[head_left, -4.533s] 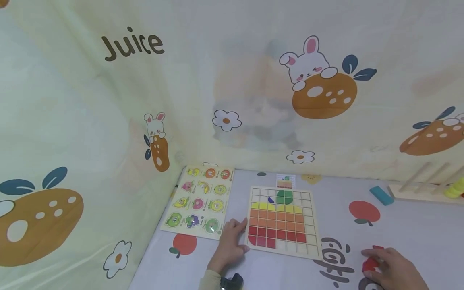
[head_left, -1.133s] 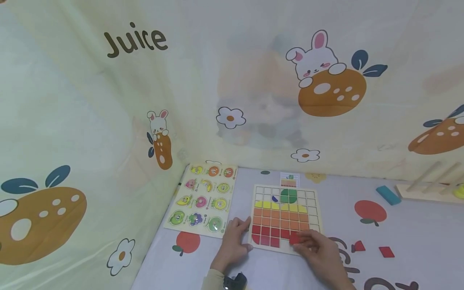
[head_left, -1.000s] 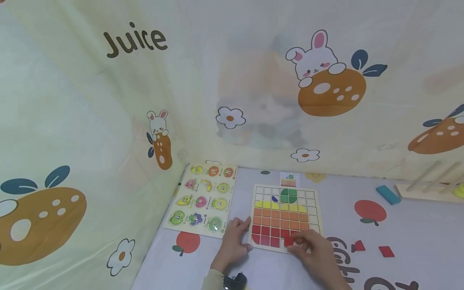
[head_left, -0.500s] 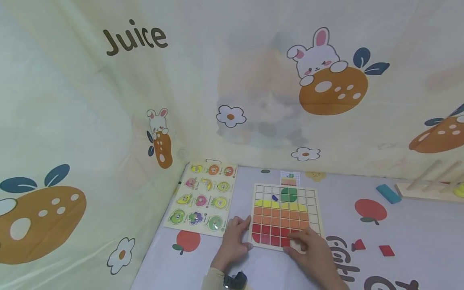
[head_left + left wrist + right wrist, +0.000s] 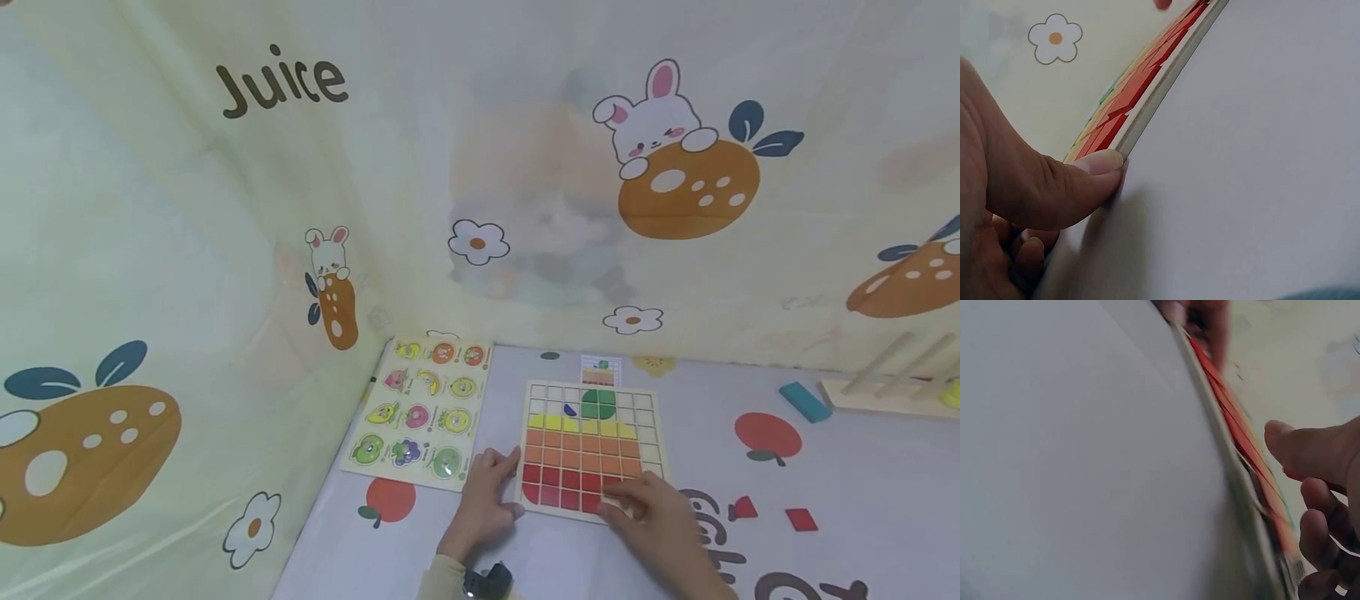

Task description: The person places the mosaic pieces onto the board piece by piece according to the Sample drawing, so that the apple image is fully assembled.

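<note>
A square wooden grid board [image 5: 654, 421] lies on the table, with red, orange, yellow, green and blue tiles in its cells. My left hand [image 5: 486, 496] grips its near left corner; the thumb [image 5: 1094, 169] presses at the board's edge in the left wrist view. Over the lower right part of the board is my right hand [image 5: 652, 517], fingertips just right of a red tile [image 5: 591, 502] in the bottom row. In the right wrist view, the edge of another red tile [image 5: 1292, 475] shows pinched under the right thumb. The fingers hide some bottom-row cells.
Two loose red pieces, one rounded [image 5: 743, 507] and one square [image 5: 802, 519], lie to the right. A fruit puzzle board [image 5: 420, 408] stands left, a small picture card [image 5: 601, 371] behind. A teal block [image 5: 805, 402] and a pegged wooden base [image 5: 885, 397] are back right.
My right hand came from the loose red pieces at right to the board and set a red tile into the bottom row. The left hand keeps its place at the corner.
</note>
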`<state>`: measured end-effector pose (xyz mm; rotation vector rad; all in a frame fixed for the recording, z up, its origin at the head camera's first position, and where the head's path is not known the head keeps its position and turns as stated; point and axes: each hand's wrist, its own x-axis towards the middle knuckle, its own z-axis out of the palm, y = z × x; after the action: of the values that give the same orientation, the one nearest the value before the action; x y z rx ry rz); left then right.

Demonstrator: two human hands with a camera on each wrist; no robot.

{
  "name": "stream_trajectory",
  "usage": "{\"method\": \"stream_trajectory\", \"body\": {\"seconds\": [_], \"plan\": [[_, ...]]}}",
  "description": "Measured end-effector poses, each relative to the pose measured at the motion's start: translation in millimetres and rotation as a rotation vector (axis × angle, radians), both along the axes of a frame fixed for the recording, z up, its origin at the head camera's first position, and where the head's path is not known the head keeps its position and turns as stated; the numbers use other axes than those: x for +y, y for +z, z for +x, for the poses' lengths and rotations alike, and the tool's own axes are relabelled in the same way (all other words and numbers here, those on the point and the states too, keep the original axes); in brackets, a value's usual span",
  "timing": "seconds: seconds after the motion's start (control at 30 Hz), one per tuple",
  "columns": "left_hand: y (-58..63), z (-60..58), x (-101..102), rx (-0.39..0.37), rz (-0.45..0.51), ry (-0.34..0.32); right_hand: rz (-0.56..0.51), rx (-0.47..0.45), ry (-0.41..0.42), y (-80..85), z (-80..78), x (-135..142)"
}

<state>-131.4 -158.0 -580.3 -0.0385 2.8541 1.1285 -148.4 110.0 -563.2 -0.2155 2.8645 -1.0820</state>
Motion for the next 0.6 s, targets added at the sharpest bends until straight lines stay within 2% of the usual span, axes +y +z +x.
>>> {"method": "stream_trajectory", "body": {"seconds": [0.07,0.2,0.3,0.4,0.5,0.6], "plan": [[0.1,-0.3,1.4,-0.007,0.000,0.003,-0.004,-0.002,-0.031,2.7,-2.7,18.3],[-0.2,-1.0,1.8,-0.011,-0.007,-0.007,0.080,0.004,-0.109,5.0,-12.1,72.8],[-0.5,-1.0,1.2,-0.011,-0.010,-0.014,0.142,-0.075,-0.190,5.2,-18.5,118.8],[-0.1,-1.3,0.7,-0.015,-0.005,-0.018,0.190,-0.204,-0.274,2.9,-22.6,155.0],[0.5,-1.1,0.5,-0.016,0.005,-0.019,0.224,-0.297,-0.304,-0.4,-22.6,176.5],[1.0,-1.0,0.6,-0.021,0.011,-0.022,0.230,-0.303,-0.293,-4.1,-20.1,184.5]]}}
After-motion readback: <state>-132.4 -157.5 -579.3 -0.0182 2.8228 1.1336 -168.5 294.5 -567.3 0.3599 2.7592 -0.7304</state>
